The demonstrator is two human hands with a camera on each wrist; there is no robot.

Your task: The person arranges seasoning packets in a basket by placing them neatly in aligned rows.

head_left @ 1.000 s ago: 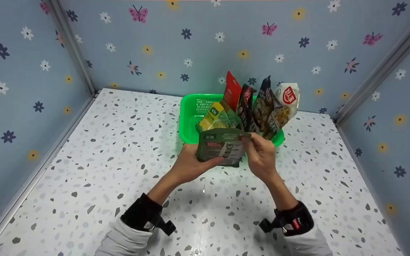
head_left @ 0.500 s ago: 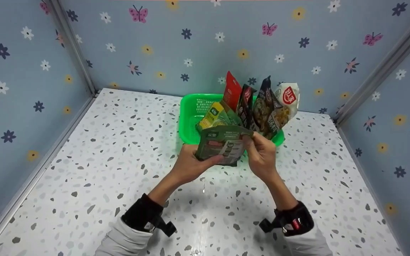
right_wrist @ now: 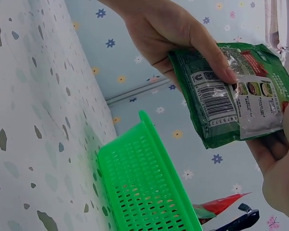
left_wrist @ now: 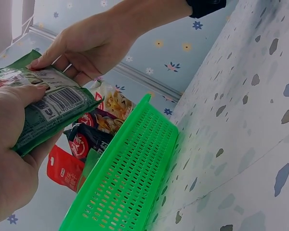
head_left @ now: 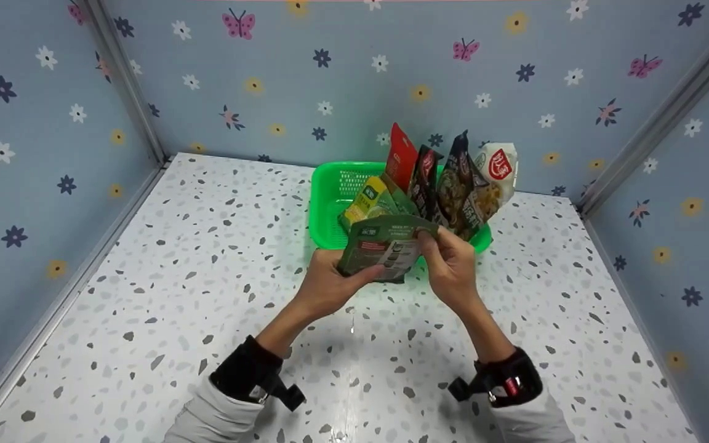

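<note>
Both hands hold a dark green food packet [head_left: 385, 246] just in front of the green basket's near rim, its printed back with a barcode turned toward me. My left hand [head_left: 327, 283] grips its left side, thumb laid across the printed face. At the upper right corner, my right hand [head_left: 453, 267] pinches the packet between thumb and fingers. The right wrist view shows the packet [right_wrist: 231, 91] whole, with small pictures beside the barcode. Behind it stands the green plastic basket [head_left: 324, 209], holding several upright food packets; its near side is partly hidden by the hands.
In the basket are a yellow-green packet [head_left: 370, 200], a red packet [head_left: 401, 157], dark packets [head_left: 456, 181] and a white-topped packet [head_left: 499, 169] leaning out at the right. The speckled table [head_left: 207, 246] is bounded by flower-patterned walls [head_left: 354, 80] at the back and sides.
The held packet has risen slightly and its lower edge has tilted away, up toward the basket. Both hands keep their hold and barely shift; the basket and its packets stay put.
</note>
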